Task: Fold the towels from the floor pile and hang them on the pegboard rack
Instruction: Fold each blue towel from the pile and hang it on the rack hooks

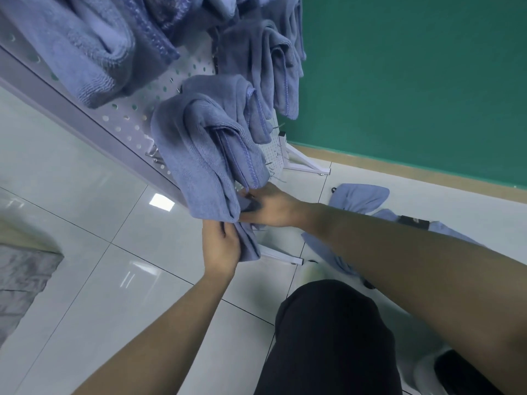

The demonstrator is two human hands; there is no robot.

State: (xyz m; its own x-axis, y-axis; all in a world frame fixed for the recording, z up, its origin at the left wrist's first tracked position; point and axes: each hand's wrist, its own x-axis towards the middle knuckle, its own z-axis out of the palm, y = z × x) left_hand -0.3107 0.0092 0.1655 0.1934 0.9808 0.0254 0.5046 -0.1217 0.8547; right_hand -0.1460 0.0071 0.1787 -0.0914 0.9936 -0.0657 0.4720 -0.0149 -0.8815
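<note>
Head view: both hands pinch the hung towel's [199,155] lower end. Left hand [221,246] grips below, right hand [271,206] beside; its long axis runs up to the pegboard [128,121].

Both hands [221,243] [271,208] grip folded towel [199,155] hanging on pegboard rack [128,121].

towels [196,155]: soft blue terry cloth, stitched hems | pegboard [128,121]: white perforated metal, matt | hooks [152,155]: shiny wire | floor [94,223]: glossy pale tile | wall [413,81]: matt green
</note>
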